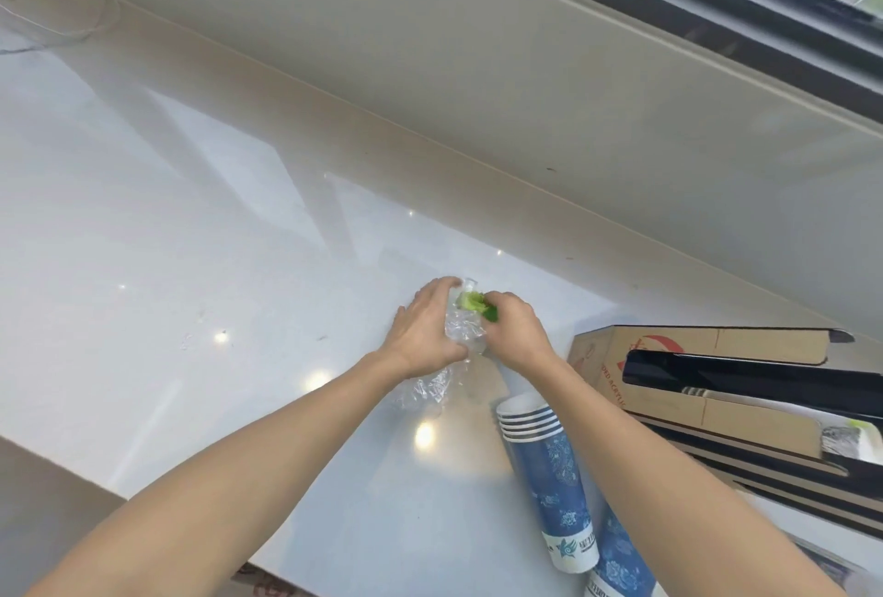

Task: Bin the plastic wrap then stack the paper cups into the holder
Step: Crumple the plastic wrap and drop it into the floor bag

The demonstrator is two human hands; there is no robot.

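Clear plastic wrap point(462, 329) with a green label at its top is bunched between both hands above the white counter. My left hand point(425, 324) grips its left side, and a loose tail of wrap trails down under that wrist. My right hand point(518, 329) pinches the green end on the right. A nested stack of blue patterned paper cups point(549, 477) lies on its side on the counter under my right forearm. Part of a second blue cup stack point(616, 563) shows at the bottom edge. No cup holder or bin can be made out.
An open cardboard box point(707, 357) with black and striped contents lies at the right. The glossy white counter point(191, 262) runs left and meets a beige sill and window at the back. The counter's front edge cuts across the lower left.
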